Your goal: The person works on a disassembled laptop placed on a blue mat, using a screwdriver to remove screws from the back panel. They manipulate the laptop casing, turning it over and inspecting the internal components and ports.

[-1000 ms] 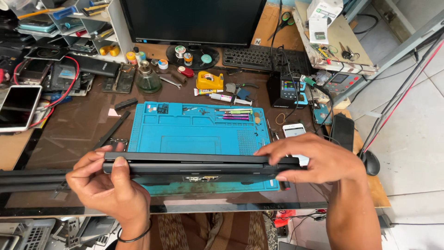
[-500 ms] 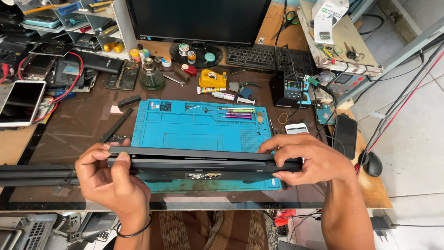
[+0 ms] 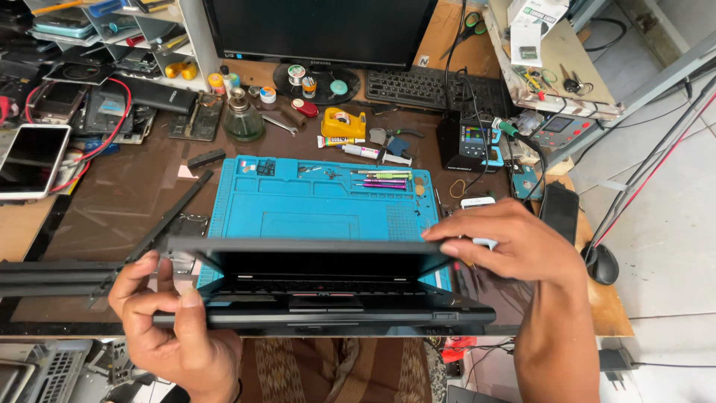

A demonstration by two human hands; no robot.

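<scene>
A black laptop (image 3: 321, 295) rests at the near edge of the blue work mat (image 3: 313, 205), with its lid raised a little so the keyboard shows inside. My left hand (image 3: 168, 321) grips the left front corner of the base, thumb on top. My right hand (image 3: 514, 246) holds the right edge of the lid, fingers curled over it.
A dark monitor (image 3: 321, 30) and a keyboard (image 3: 432, 89) stand at the back. Small bottles, a yellow tape measure (image 3: 343, 123) and tools lie behind the mat. Phones (image 3: 30, 160) and red cables crowd the left. A long black strip (image 3: 52, 276) lies to the left.
The laptop was shut and held flat in both hands; now its lid is lifted partly open by my right hand, while my left hand has shifted onto the base's front corner.
</scene>
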